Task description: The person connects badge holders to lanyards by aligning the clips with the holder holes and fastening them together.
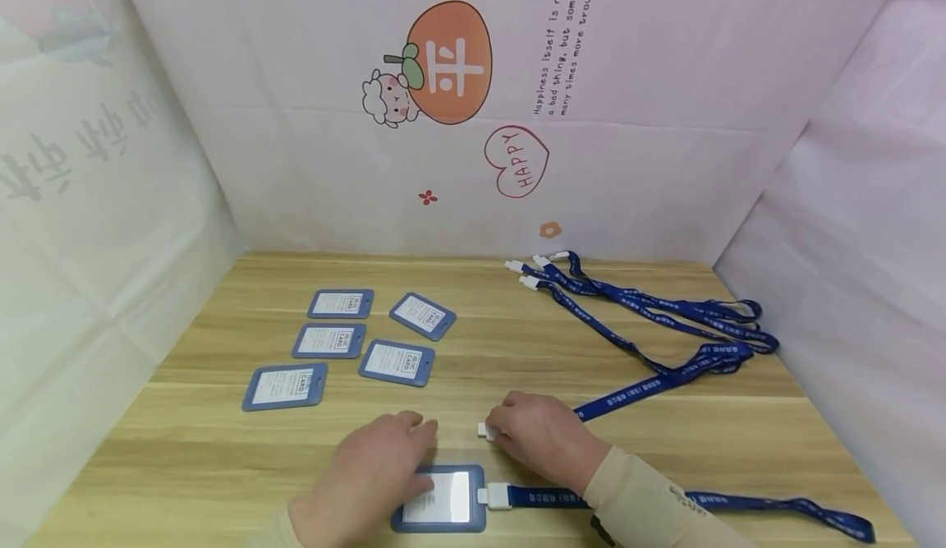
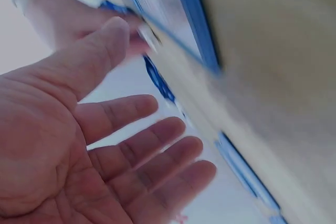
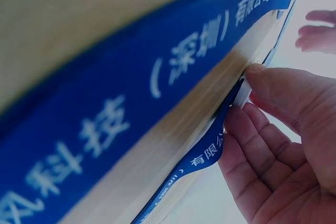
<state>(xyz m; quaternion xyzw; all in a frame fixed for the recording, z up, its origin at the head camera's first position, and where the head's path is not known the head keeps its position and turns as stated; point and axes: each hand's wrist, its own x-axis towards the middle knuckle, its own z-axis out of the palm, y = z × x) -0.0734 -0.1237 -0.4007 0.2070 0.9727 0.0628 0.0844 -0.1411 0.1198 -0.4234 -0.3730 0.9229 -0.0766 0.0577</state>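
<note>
My right hand (image 1: 543, 437) pinches the white clip (image 3: 241, 94) of a blue lanyard (image 1: 621, 398) between thumb and fingers. That lanyard's strap runs back and right across the wooden table. Nearer to me lies a blue ID card holder (image 1: 460, 508), joined at its right end to the white clip of a second blue lanyard (image 1: 543, 497), which passes under my right forearm. My left hand (image 1: 373, 470) is over the left part of this holder and hides some of it. In the left wrist view its fingers are spread with nothing in the palm.
Several more blue card holders lie at the left of the table, one (image 1: 397, 362) closest to my left hand. At the back right, other blue lanyards (image 1: 643, 306) lie bunched with white clips pointing left. White printed cloth (image 1: 310, 162) walls the back and sides.
</note>
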